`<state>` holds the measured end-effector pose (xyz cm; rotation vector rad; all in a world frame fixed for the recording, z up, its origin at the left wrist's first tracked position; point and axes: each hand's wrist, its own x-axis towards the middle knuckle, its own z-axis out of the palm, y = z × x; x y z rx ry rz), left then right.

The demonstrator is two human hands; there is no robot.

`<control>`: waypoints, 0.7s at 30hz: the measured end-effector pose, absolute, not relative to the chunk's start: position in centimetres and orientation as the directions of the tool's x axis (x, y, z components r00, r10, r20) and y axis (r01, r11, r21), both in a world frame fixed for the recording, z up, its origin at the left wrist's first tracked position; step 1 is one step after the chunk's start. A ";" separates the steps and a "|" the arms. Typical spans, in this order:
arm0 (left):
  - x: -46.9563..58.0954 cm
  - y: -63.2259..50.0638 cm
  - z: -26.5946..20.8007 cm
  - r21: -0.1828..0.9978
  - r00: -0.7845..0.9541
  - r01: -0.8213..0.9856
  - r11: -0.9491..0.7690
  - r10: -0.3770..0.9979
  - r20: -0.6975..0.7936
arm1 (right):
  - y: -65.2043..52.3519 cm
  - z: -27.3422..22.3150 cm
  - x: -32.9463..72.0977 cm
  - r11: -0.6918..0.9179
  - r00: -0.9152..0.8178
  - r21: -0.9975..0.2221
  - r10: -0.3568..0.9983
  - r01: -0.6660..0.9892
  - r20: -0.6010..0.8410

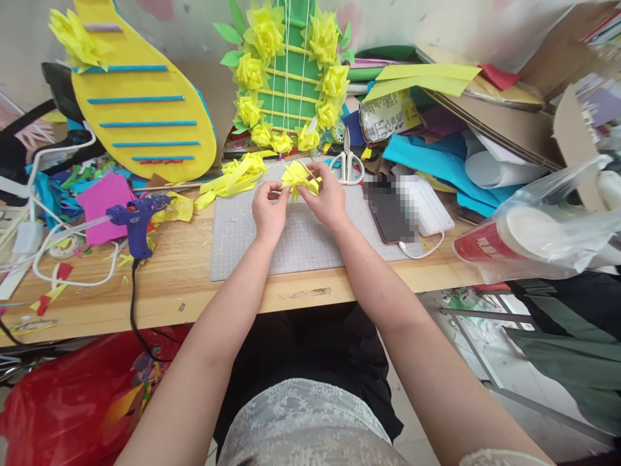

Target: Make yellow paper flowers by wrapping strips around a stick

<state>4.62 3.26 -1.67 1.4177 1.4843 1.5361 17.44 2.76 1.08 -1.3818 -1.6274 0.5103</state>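
Note:
Between my two hands is a yellow paper flower (294, 173), held over the grey cutting mat (242, 249). My left hand (270, 208) pinches the flower's left edge. With closed fingers my right hand (326, 194) grips its right side, and a thin stick (306, 169) shows at those fingertips. To the left lie more yellow paper strips and petals (237, 176). White-handled scissors (347, 165) rest just beyond my right hand. Behind stands a green paper instrument (291, 84) ringed with yellow flowers.
A blue glue gun (138, 223) stands at left, its cord hanging over the table edge. A yellow instrument cutout (145, 110) leans behind it. Right of the mat are a phone (388, 217), a white power bank (427, 207) and a bagged red cup (485, 243). Paper is piled behind.

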 end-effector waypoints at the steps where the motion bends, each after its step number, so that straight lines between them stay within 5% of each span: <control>1: 4.6 3.1 -1.6 0.937 -0.276 0.267 -0.225 0.914 0.298 | 2.7 1.1 17.4 0.288 0.046 -0.779 0.926 0.557 0.375; 9: 5.1 2.7 -1.0 0.968 -0.268 0.154 -0.198 0.935 0.234 | 2.4 1.3 17.3 0.315 0.044 -0.784 0.916 0.535 0.398; 17: 5.6 2.8 0.3 0.967 -0.210 -0.233 0.100 0.966 -0.150 | 3.0 0.5 17.4 0.302 0.073 -0.821 0.921 0.484 0.382; 21: 5.5 3.0 -0.1 0.985 -0.276 -0.174 0.018 0.959 -0.066 | 3.0 0.4 17.2 0.285 0.062 -0.830 0.932 0.479 0.356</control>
